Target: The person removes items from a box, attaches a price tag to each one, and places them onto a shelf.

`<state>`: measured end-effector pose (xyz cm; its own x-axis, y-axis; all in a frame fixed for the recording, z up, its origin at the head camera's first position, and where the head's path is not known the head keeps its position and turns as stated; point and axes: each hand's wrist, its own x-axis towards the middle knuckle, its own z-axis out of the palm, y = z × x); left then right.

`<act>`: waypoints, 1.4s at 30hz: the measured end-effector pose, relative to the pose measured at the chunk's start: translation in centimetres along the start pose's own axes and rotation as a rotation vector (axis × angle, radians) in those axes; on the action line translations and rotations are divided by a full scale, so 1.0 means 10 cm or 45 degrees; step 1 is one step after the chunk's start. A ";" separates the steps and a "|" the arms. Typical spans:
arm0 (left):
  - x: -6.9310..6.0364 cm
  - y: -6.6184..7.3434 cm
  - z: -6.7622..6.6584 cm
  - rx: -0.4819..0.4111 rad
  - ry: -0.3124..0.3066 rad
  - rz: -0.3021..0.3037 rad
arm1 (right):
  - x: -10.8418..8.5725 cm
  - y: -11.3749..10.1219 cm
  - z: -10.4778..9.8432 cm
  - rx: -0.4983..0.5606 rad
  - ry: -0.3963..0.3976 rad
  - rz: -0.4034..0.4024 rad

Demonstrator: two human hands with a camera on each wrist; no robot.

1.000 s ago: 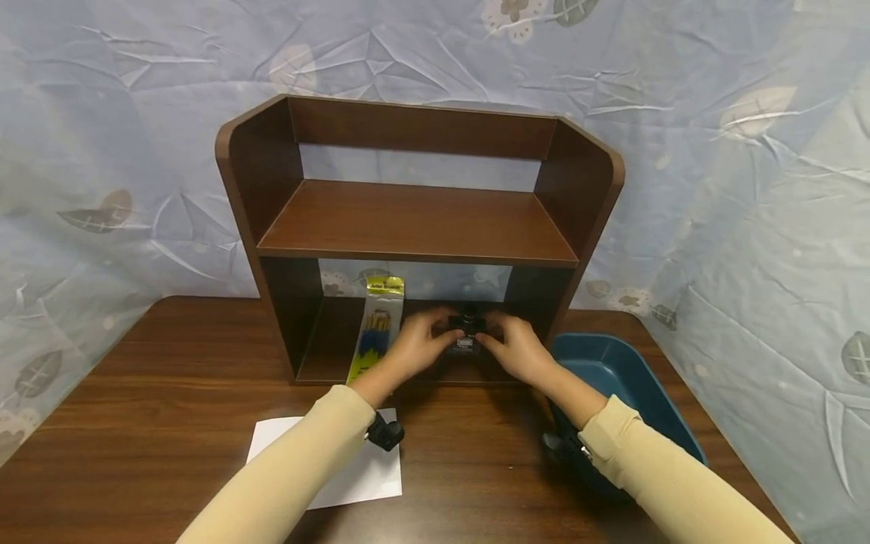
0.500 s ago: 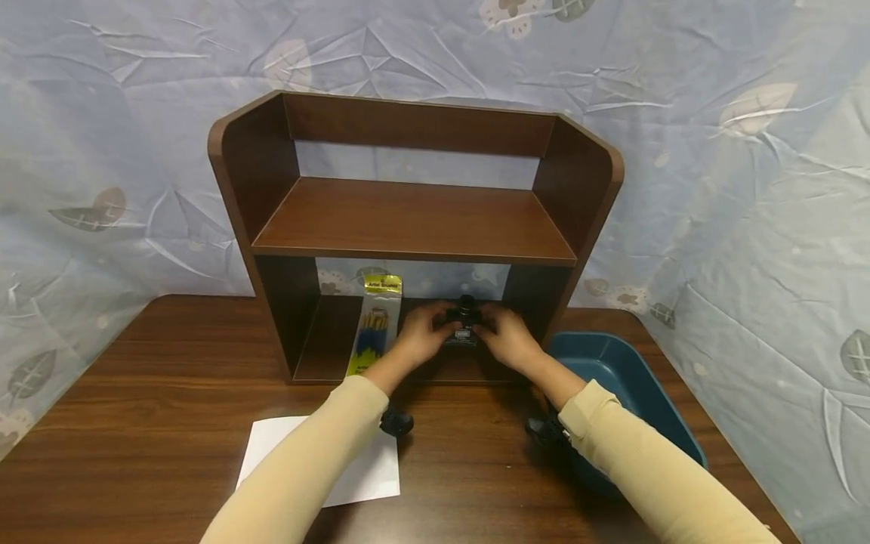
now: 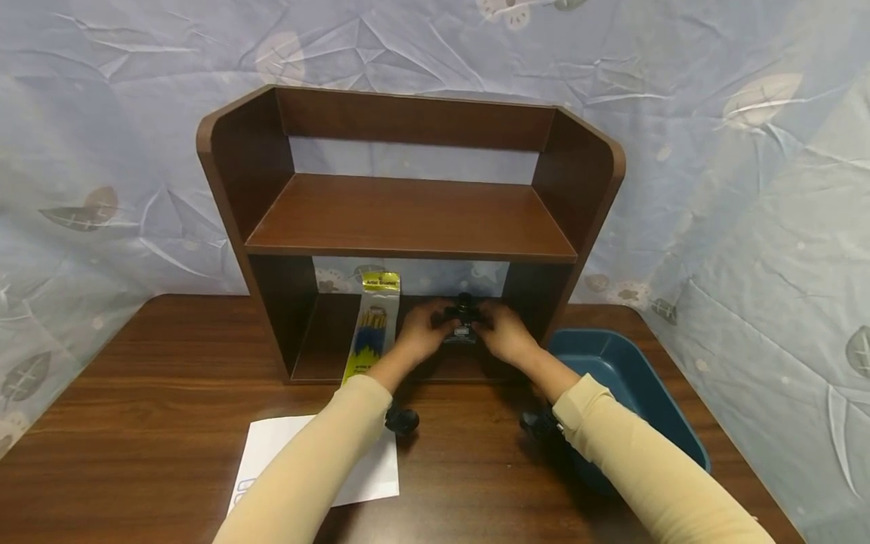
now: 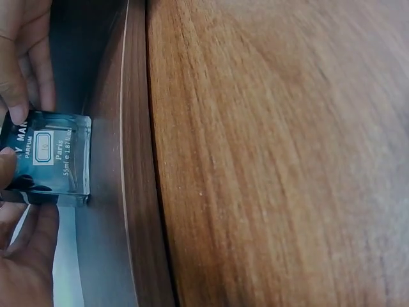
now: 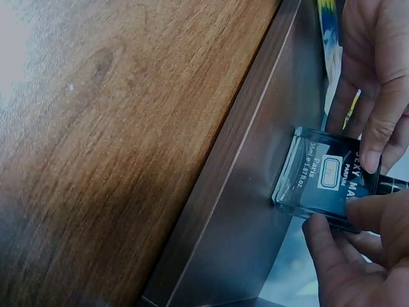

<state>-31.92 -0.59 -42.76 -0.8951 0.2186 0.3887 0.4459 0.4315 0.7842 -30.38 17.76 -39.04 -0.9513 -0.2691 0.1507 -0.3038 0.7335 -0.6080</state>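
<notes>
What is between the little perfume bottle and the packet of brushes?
In the head view, the left grip lies between the bottle and packet, touching the bottle.

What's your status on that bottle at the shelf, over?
Left hand and right hand both gripping perfume bottle. Bottle upright at lower shelf, base contact uncertain. Brush packet to its left, apparently not blocking.

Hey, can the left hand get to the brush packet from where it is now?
Probably yes, once it lets go of the perfume bottle. The brush packet is just to the left of the left hand, and nothing visible stands between them.
</notes>
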 end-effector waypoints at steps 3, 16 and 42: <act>0.01 0.02 -0.01 -0.026 0.001 -0.051 | 0.01 0.01 0.00 -0.009 0.012 -0.024; 0.01 0.02 0.01 -0.032 -0.016 -0.120 | -0.02 0.03 0.01 -0.011 0.053 -0.087; 0.00 0.11 -0.07 -0.080 -0.104 -0.303 | -0.04 -0.03 -0.09 -0.082 0.007 -0.006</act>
<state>-31.43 -0.69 -41.55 -0.9703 0.1888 0.1513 0.2195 0.4245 0.8784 -29.97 18.22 -38.22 -0.9500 -0.2692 0.1579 -0.3109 0.7710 -0.5558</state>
